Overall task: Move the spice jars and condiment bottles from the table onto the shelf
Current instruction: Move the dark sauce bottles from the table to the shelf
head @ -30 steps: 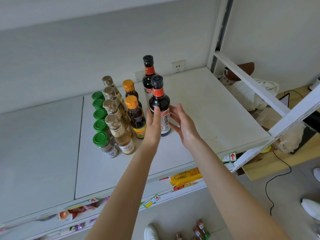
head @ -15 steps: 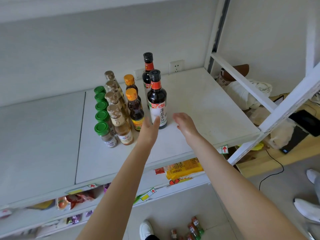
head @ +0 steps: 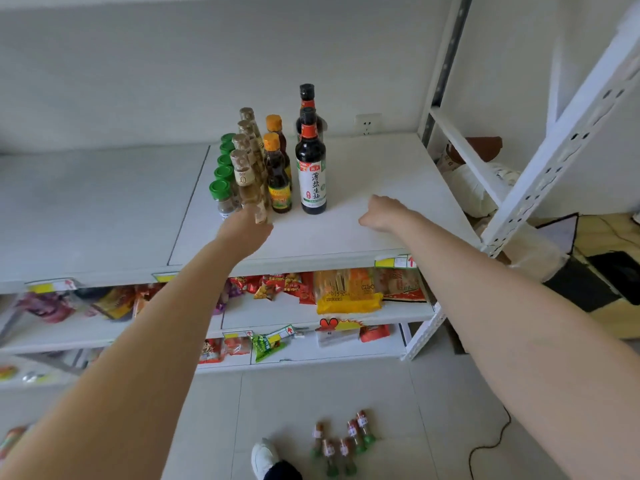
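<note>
Two hands empty: your left hand (head: 247, 230) and right hand (head: 382, 214) hover loosely curled near the shelf (head: 363, 237) front edge; soy sauce bottle (head: 311, 174) stands upright mid-shelf, untouched, beside other bottles.

On the white top shelf (head: 363, 233) stand rows of bottles: green-lidded spice jars (head: 221, 195) on the left, pale bottles with gold caps (head: 244, 168) next, orange-capped bottles (head: 277, 174) after those, and two dark soy sauce bottles, the near one (head: 311, 168) upright with a white label. The left hand (head: 247, 230) hovers loosely curled just near the front pale bottle; the right hand (head: 382, 214) hangs empty to the right of the soy sauce, apart from it. Snack packets (head: 346, 292) fill the lower shelves, and small bottles (head: 343, 441) lie on the floor beside a white shoe (head: 265, 457)
</note>
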